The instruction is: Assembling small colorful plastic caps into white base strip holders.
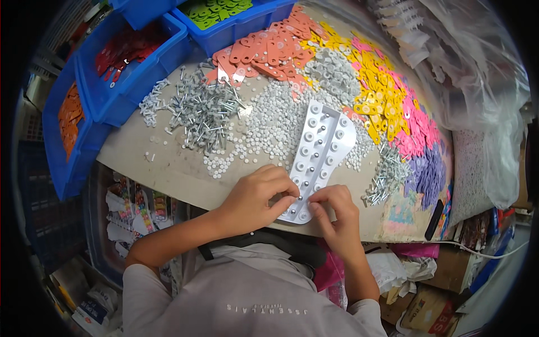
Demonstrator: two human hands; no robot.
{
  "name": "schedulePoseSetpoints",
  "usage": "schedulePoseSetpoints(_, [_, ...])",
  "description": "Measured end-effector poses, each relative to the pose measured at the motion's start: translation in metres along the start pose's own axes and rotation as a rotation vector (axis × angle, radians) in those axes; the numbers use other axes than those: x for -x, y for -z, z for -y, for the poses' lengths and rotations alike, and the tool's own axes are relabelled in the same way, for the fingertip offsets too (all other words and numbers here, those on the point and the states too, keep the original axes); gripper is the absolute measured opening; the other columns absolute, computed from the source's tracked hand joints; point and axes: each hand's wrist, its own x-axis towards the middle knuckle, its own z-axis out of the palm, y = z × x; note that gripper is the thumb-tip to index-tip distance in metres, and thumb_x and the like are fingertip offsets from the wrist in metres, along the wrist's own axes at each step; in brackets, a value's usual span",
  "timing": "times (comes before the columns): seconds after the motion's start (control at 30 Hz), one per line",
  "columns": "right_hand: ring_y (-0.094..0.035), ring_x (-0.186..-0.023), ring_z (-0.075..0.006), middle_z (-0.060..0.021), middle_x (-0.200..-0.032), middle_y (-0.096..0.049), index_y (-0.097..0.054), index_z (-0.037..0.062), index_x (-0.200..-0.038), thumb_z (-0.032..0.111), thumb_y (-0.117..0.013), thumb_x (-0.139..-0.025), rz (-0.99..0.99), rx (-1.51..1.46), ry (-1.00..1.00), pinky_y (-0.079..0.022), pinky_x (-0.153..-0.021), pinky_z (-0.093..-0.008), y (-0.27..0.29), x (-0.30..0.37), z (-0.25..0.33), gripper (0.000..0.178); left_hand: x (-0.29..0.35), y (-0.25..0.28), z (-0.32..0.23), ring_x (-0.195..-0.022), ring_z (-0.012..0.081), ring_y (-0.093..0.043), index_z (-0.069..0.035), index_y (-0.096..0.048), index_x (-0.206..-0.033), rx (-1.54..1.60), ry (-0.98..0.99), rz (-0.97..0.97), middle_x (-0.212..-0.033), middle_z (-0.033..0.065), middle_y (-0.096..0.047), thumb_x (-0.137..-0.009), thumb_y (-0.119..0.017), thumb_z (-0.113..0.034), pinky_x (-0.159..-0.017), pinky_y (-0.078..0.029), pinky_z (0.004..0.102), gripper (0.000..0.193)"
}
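A white plastic holder (330, 147) with rows of round raised cups and a line of metal pins down its middle lies near the table's front edge. At its near end, my left hand (255, 197) comes in from the left, thumb and forefinger curled together beside a pin. Across from it, my right hand (340, 218) has its bent thumb and forefinger close together over the holder's right row. Whatever small piece either hand pinches is hidden by the fingertips. Small white round washers (275, 115) lie heaped behind and left of the holder.
Metal screws (208, 106) are piled at left, with more screws (388, 174) at right. Coral (272, 48), yellow (379, 92), pink (418, 130) and purple (428, 175) flat plastic pieces ring the back and right. Blue bins (132, 67) stand at far left; clear plastic bags (477, 84) hang at right.
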Motion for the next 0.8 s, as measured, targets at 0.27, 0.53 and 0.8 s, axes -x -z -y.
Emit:
schedulePoseSetpoints(0.27, [-0.059,-0.085,-0.0278,-0.0115,-0.092,-0.061,-0.064,0.0007,-0.098,-0.007,-0.072,-0.082,-0.170,0.129,0.155,-0.049,-0.075,-0.0351,-0.021,0.013,-0.013,0.019,0.002,-0.001,-0.003,-0.079,0.0258,-0.063,-0.004,-0.070,-0.091,-0.098,0.010,-0.038,-0.086,0.0075,-0.064,-0.083,-0.076,-0.007,-0.067,-0.050,0.0342,0.010])
schedulePoseSetpoints(0.53, [-0.059,-0.086,-0.0283,-0.0120,-0.093,-0.061,-0.065,0.0008,-0.092,-0.007,-0.074,-0.081,-0.208,0.142,0.200,-0.049,-0.072,-0.0366,-0.020,0.010,-0.017,0.017,0.005,0.004,0.004,-0.071,0.0252,-0.057,-0.006,-0.070,-0.086,-0.452,-0.396,-0.107,-0.081,0.0046,-0.061,-0.080,-0.080,-0.016,-0.063,-0.046,0.0376,0.015])
schedulePoseSetpoints(0.8, [-0.061,-0.087,-0.0317,-0.0157,-0.091,-0.062,-0.061,0.0000,-0.095,-0.008,-0.065,-0.085,-0.455,0.196,0.178,-0.049,-0.078,-0.0369,0.021,-0.019,-0.029,0.014,-0.098,0.035,0.021,-0.082,0.0316,-0.067,-0.003,-0.071,-0.092,-0.425,-0.371,-0.277,-0.085,0.0122,-0.069,-0.088,-0.073,-0.014,-0.074,-0.052,0.0413,0.011])
